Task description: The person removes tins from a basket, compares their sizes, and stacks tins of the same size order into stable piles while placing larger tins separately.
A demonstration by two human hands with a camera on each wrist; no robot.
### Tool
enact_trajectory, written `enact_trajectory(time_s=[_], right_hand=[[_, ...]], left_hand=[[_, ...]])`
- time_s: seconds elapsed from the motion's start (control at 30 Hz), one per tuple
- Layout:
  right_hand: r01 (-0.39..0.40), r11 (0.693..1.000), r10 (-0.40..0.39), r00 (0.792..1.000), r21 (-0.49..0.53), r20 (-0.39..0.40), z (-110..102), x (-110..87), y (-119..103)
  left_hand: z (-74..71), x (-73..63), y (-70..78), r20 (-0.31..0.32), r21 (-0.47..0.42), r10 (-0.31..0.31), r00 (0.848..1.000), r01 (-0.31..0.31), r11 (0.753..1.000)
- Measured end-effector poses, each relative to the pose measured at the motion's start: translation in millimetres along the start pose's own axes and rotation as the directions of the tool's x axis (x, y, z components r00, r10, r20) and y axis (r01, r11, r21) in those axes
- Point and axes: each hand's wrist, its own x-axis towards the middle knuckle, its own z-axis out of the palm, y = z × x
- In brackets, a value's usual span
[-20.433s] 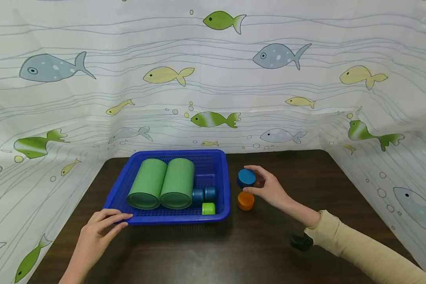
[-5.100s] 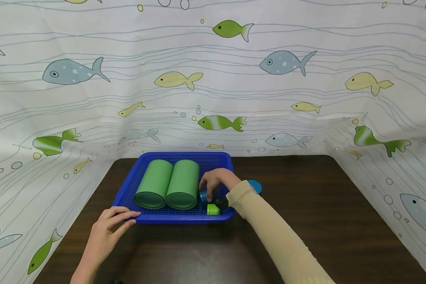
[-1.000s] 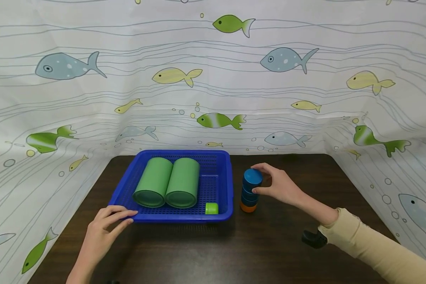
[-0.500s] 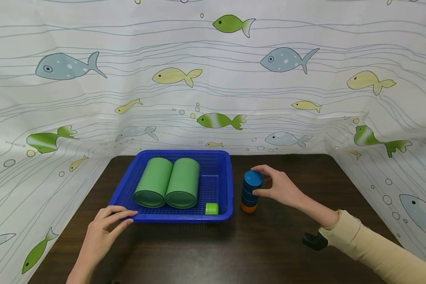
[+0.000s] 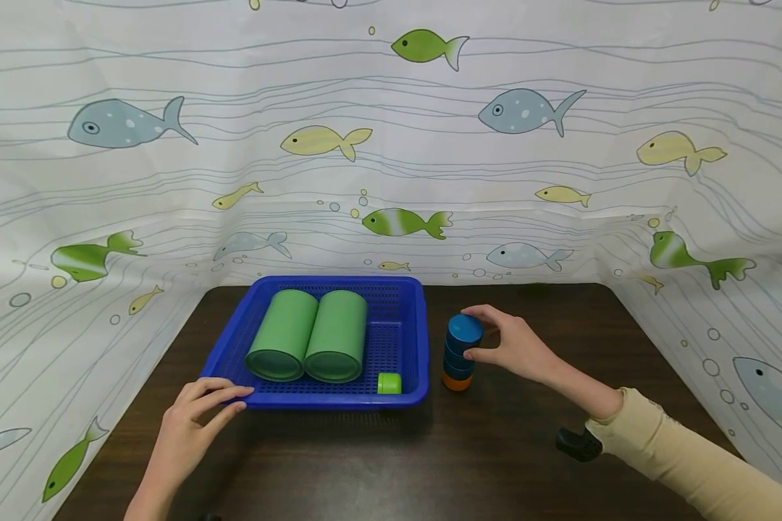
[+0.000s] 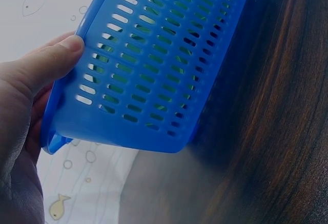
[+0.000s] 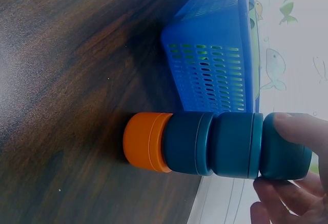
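Where the fish-printed backdrop [image 5: 32, 181] slopes down on the left, we see the dark wooden table [image 5: 339, 463] begin, and just inside its edge the left hand [image 5: 191, 425] pinches the near left corner of the blue basket [image 5: 339, 401], thumb on one side of the rim and fingers on the other. Inside the basket we find two green cylinders [image 5: 283, 329] lying side by side, touching, and to their right a small lime-green container [image 5: 389, 384] near the front wall. Just beyond the basket's right side, on the table, we count four small round containers in an upright column: an orange container [image 5: 457, 381] at the bottom, two blue containers [image 5: 458, 360] above it, and a third, the top blue container [image 5: 465, 330], in line on them. The right hand [image 5: 510, 346], well apart from the left, grips that topmost one between thumb and fingers. Farther right, we notice a black device [image 5: 580, 443] at the wrist, beside a cream sleeve [image 5: 684, 452].
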Motion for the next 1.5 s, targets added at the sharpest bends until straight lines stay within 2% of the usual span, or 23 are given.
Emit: enact_trajectory(time_s=[0.4, 0.87, 1.17, 1.5], right_hand=[[0.000, 1.000, 0.000, 1.000, -0.001, 0.010, -1, 0.1, -1], [0.015, 1.000, -0.015, 0.999, -0.026, 0.037, -8, 6.2, -8], [0.080, 0.992, -0.078, 0.996, -0.099, 0.031, -19, 21.1, -30], [0.192, 0.970, -0.185, 0.981, -0.151, 0.060, -14, 38.2, -54]], left_hand=[[0.0, 0.1, 0.3, -0.012, -0.007, 0.019, 1.000, -0.019, 1.000], [-0.4, -1.1, -1.6, 0.006, 0.000, -0.007, 1.000, 0.007, 1.000], [0.5, -0.5, -2.0, 0.006, -0.003, -0.011, 1.000, 0.011, 1.000], [0.0, 0.1, 0.3, -0.009, -0.010, -0.001, 1.000, 0.001, 1.000]])
